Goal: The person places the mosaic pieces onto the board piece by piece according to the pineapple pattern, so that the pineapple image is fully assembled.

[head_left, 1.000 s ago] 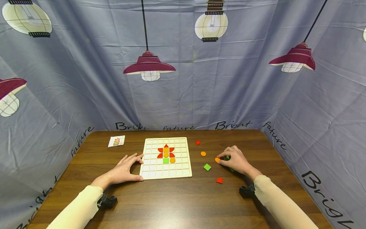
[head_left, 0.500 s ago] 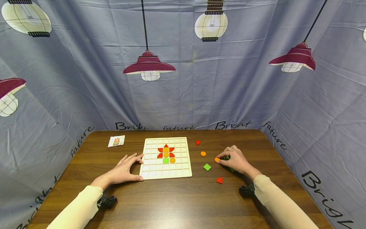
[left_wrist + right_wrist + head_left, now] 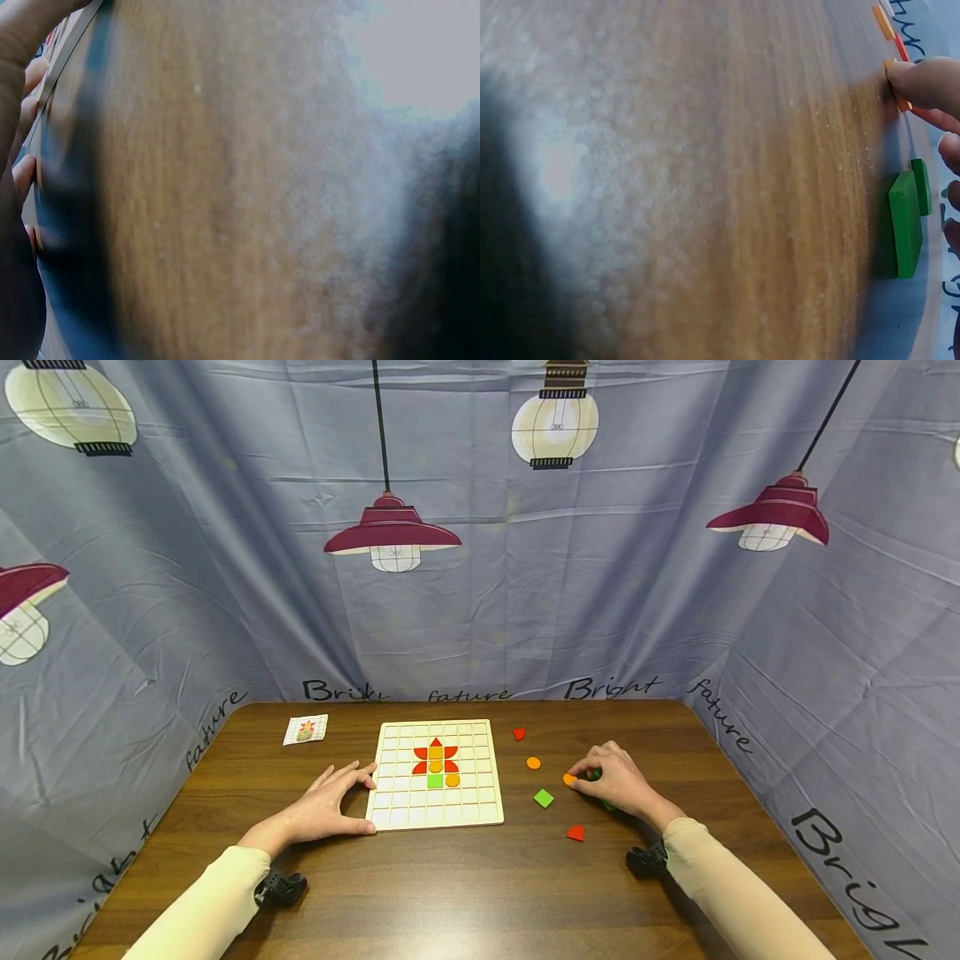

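Observation:
In the head view, a pale gridded board (image 3: 405, 810) bears a figure of red, orange and green pieces. My left hand (image 3: 318, 808) rests at its left side, thumb by the near corner and fingertips along the edge. The left wrist view catches a strip of the board (image 3: 69, 56) beside the thumb. Between thumb and forefinger, my right hand (image 3: 618, 781) pinches an orange disc (image 3: 569, 779), which the right wrist view shows tilted under the thumb (image 3: 922, 81). Green blocks (image 3: 905, 225) lie under this hand, partly hidden from the head camera.
Between board and right hand lie an orange disc (image 3: 533, 763), a green square (image 3: 543, 797) and red pieces (image 3: 575, 833), one of them farther back. A small printed card (image 3: 306, 730) sits at the back left of the wooden table (image 3: 480, 893). A curtain (image 3: 480, 635) stands behind.

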A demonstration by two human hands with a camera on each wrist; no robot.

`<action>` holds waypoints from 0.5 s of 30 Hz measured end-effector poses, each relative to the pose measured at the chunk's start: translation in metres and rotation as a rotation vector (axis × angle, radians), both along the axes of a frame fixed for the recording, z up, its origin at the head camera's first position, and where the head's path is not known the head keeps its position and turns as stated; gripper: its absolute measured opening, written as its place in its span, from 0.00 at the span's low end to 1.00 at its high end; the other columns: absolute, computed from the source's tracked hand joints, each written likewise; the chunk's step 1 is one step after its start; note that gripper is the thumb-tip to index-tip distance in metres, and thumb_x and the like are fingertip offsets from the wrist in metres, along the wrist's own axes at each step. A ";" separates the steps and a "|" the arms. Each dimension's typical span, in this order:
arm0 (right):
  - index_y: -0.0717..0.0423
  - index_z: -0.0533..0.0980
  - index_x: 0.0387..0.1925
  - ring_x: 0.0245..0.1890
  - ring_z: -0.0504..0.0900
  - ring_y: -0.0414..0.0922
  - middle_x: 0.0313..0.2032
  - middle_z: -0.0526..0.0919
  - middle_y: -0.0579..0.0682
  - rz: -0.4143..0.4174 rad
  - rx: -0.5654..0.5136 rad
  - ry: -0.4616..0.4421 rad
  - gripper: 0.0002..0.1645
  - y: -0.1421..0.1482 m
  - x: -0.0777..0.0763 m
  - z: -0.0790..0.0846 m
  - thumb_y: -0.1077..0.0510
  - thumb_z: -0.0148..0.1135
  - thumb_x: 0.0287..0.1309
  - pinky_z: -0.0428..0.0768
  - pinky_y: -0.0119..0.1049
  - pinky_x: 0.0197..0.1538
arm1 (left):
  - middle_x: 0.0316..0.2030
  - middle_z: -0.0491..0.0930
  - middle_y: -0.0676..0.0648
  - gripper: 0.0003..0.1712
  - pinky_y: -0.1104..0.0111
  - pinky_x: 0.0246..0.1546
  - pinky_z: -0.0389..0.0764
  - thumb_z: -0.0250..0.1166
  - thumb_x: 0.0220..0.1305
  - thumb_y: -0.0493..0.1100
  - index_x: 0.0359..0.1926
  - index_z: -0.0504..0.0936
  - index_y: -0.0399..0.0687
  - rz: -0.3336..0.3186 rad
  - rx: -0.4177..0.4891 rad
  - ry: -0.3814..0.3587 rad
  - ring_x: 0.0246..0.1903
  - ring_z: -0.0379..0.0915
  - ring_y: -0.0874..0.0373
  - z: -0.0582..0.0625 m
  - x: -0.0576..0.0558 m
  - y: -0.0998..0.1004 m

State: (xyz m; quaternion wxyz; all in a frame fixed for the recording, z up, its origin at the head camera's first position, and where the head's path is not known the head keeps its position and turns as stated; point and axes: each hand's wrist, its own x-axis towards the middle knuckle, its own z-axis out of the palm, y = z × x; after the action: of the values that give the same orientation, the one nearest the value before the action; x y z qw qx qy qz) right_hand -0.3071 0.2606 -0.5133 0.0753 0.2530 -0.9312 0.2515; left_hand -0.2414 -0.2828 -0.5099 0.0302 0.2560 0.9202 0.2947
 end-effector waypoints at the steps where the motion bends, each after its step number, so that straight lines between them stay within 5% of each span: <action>1: 0.35 0.88 0.37 0.37 0.67 0.40 0.31 0.79 0.32 0.008 0.003 0.010 0.08 0.000 0.000 0.000 0.45 0.78 0.54 0.64 0.40 0.43 | 0.75 0.63 0.42 0.36 0.37 0.74 0.38 0.76 0.53 0.66 0.54 0.74 0.53 0.000 0.000 0.000 0.75 0.51 0.35 0.000 0.000 0.000; 15: 0.37 0.86 0.35 0.38 0.66 0.41 0.29 0.75 0.35 0.001 0.021 0.002 0.06 -0.015 -0.001 0.008 0.49 0.77 0.55 0.63 0.40 0.43 | 0.75 0.63 0.43 0.36 0.36 0.73 0.38 0.76 0.53 0.66 0.54 0.74 0.54 0.002 0.006 -0.006 0.75 0.50 0.34 0.000 0.000 -0.001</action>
State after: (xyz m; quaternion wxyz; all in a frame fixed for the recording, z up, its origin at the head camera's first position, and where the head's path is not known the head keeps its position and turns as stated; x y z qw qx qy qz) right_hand -0.3077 0.2460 -0.5050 0.0732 0.2546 -0.9335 0.2417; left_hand -0.2412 -0.2839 -0.5100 0.0321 0.2545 0.9194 0.2981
